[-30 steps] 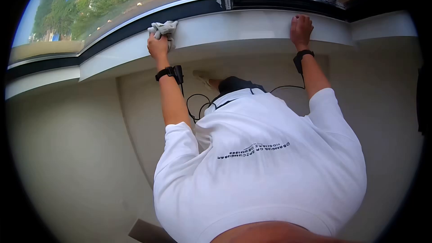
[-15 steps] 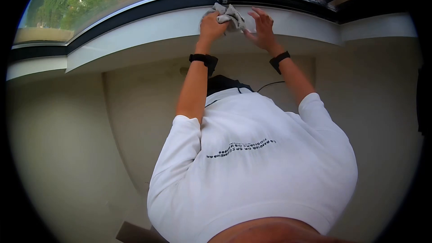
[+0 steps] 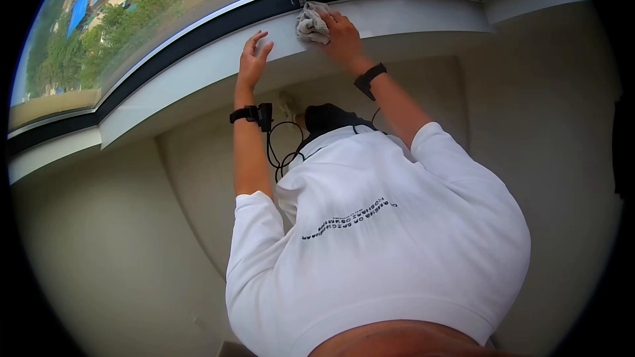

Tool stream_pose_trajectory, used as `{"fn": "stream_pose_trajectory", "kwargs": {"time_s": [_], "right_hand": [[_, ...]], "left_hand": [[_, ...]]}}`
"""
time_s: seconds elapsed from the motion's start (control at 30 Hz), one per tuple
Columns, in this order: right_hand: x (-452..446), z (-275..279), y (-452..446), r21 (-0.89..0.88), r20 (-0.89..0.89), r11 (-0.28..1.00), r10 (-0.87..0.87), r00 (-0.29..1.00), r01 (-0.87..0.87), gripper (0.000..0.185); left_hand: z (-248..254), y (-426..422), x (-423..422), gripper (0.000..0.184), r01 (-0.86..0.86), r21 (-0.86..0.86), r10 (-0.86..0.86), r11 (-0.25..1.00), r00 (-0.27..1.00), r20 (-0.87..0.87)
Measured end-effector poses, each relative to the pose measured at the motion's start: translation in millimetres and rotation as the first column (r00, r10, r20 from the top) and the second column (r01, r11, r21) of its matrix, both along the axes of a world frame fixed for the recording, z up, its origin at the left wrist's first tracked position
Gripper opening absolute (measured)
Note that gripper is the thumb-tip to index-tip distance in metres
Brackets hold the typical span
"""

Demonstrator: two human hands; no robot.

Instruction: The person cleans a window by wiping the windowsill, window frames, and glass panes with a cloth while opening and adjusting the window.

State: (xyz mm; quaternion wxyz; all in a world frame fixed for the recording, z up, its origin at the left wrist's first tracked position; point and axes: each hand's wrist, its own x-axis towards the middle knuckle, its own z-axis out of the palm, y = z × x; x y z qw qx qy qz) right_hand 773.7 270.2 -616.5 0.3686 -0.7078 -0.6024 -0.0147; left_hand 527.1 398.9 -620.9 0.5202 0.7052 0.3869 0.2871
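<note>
Head view: gripping crumpled cloth (image 3: 312, 25) on white sill (image 3: 410, 16) with right hand (image 3: 344, 38)! Poising left hand (image 3: 250, 67) half open, fingers parted, at sill too.

Greyish-white cloth (image 3: 311, 25), white sill (image 3: 413, 16)

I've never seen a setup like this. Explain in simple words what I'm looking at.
There's no machine working here: these are a person's bare hands, seen by one camera worn on their head, looking forward and down. That's why the white shirt fills the lower part. The right hand holds a crumpled cloth on the pale window sill. The left hand is empty, its fingers spread by the sill; I can't tell whether it touches. Each wrist wears a black band.
</note>
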Motion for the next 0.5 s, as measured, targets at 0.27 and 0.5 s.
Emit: {"fn": "stream_pose_trajectory", "kwargs": {"time_s": [0.27,0.5], "right_hand": [[248.6,5.4,-138.4,-0.154,0.109,0.868,-0.461,0.881,0.473,0.064],[399.4,11.2,-156.3,-0.636,0.182,0.597,-0.499,0.847,0.488,0.063]], "left_hand": [[25.8,30.3,-49.7,0.023,-0.362,0.612,0.517,0.703,0.851,-0.091],[42.9,36.1,-80.9,0.033,-0.276,0.617,0.522,0.737,0.813,-0.260]]}}
